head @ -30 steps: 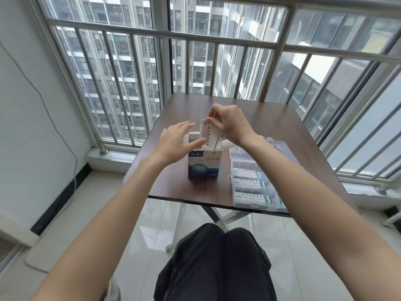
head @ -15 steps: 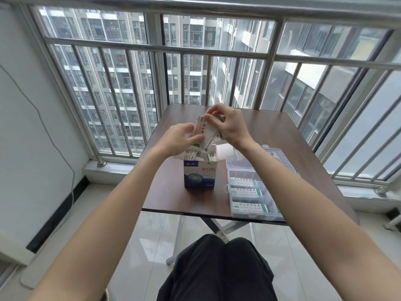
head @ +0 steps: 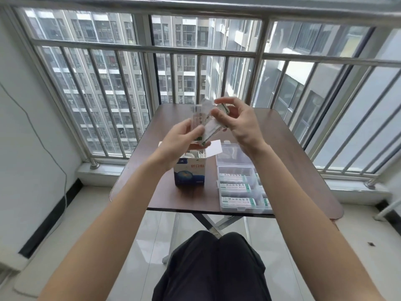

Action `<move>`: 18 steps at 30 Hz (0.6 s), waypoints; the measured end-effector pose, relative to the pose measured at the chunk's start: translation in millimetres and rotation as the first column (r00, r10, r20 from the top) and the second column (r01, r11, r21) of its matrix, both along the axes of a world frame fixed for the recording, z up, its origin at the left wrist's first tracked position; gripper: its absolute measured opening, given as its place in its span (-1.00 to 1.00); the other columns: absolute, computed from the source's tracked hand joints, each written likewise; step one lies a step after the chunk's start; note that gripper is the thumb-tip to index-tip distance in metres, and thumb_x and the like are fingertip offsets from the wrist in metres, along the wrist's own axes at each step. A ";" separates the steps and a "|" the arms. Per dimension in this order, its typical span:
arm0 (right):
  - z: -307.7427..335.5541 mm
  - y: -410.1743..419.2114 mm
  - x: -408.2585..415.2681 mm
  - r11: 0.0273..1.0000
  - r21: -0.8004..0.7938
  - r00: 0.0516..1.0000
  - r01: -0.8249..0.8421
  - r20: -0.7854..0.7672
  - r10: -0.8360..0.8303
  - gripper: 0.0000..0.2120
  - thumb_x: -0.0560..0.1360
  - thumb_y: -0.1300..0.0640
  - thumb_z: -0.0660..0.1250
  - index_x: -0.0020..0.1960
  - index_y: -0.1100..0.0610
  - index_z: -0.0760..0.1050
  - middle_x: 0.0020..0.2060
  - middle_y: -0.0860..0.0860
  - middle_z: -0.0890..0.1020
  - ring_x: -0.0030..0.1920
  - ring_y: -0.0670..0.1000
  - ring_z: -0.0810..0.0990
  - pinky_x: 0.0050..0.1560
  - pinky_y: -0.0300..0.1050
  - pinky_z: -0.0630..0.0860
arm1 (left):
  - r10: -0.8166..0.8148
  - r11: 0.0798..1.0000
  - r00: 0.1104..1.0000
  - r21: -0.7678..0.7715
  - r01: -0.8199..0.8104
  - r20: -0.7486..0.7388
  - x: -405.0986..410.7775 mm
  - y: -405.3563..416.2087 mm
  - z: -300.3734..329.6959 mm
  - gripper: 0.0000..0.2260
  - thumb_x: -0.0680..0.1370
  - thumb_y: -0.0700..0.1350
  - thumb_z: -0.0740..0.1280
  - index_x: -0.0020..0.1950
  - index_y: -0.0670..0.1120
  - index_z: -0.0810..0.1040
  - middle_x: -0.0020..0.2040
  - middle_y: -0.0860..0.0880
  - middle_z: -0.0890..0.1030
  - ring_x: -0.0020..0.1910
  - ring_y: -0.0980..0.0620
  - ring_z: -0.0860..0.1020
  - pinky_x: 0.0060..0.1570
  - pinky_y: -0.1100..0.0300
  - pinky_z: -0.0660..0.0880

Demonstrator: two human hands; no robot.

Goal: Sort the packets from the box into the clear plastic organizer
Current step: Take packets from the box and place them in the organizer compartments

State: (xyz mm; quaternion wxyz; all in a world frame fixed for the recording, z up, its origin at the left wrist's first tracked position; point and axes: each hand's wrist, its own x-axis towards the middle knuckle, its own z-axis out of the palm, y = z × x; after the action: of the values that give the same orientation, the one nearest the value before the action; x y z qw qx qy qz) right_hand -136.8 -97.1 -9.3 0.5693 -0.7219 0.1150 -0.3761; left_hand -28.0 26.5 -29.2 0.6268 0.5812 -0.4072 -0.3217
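A blue and white box (head: pixel 189 173) stands open on the brown table (head: pixel 288 153), with more white packets showing in its top. Right of it lies the clear plastic organizer (head: pixel 243 187), lid folded back, with packets in its near compartments. Both hands are raised above the box. My left hand (head: pixel 181 140) holds a fanned bunch of white packets (head: pixel 201 121). My right hand (head: pixel 237 124) pinches packets at the top right of that bunch, thumb against fingers.
The small table stands against a metal window railing (head: pixel 195 51). Its near edge is just past the organizer's front. My knees in dark trousers (head: pixel 212 268) are below the table. A white wall with a hanging cable (head: pixel 43 144) is on the left.
Both hands have risen from the box top with the packets. The left hand has taken hold of the bunch, and the packets are now fanned apart between the hands.
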 end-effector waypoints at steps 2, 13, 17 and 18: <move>-11.3 2.0 -16.1 1.000 0.009 1.000 0.020 0.004 -0.020 -0.71 0.44 0.25 0.41 0.14 0.23 0.48 -0.15 0.06 0.63 -0.20 -0.07 0.62 -0.20 -0.18 0.57 | -0.042 0.999 0.994 0.009 0.043 -0.100 -14.3 0.2 -10.5 -0.89 0.59 -0.23 0.20 0.05 -0.16 0.50 -0.13 -0.06 0.60 -0.28 0.07 0.63 -0.19 0.24 0.60; -76.7 -0.7 -111.2 0.953 -0.116 0.904 0.280 -0.301 -0.303 -0.67 0.41 0.08 0.48 0.14 0.10 0.54 -0.08 -0.05 0.56 -0.10 0.03 0.59 -0.24 -0.20 0.56 | -0.063 0.975 0.997 0.216 0.052 0.046 -93.8 -8.4 -69.8 -0.89 0.60 -0.18 0.23 0.11 -0.08 0.48 -0.02 -0.06 0.63 -0.14 0.10 0.64 -0.15 0.25 0.58; -79.5 -1.0 -127.5 0.981 0.010 0.924 0.194 -0.336 -0.179 -0.49 0.38 0.19 0.51 0.28 0.11 0.44 -0.25 0.05 0.58 -0.25 -0.02 0.60 -0.22 -0.18 0.58 | -0.051 0.976 0.999 0.214 0.048 0.007 -101.3 -8.0 -76.3 -0.79 0.59 -0.18 0.25 0.23 -0.10 0.44 0.10 -0.10 0.61 0.00 -0.02 0.63 0.01 0.07 0.59; -79.8 -0.3 -128.1 0.981 0.016 0.921 0.191 -0.348 -0.174 -0.47 0.39 0.20 0.50 0.31 0.11 0.43 -0.28 0.04 0.59 -0.25 -0.03 0.62 -0.16 -0.17 0.60 | -0.044 0.976 0.999 0.213 0.041 0.009 -101.0 -7.9 -77.4 -0.77 0.59 -0.17 0.24 0.24 -0.11 0.43 0.11 -0.09 0.60 0.01 -0.02 0.63 0.00 0.07 0.59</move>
State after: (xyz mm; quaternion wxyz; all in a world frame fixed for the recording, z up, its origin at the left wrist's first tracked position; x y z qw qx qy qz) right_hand -264.9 -97.4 -89.1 0.5205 -0.7484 0.2891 -0.2921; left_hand -129.1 18.6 -106.6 0.5509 0.6384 -0.3872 -0.3728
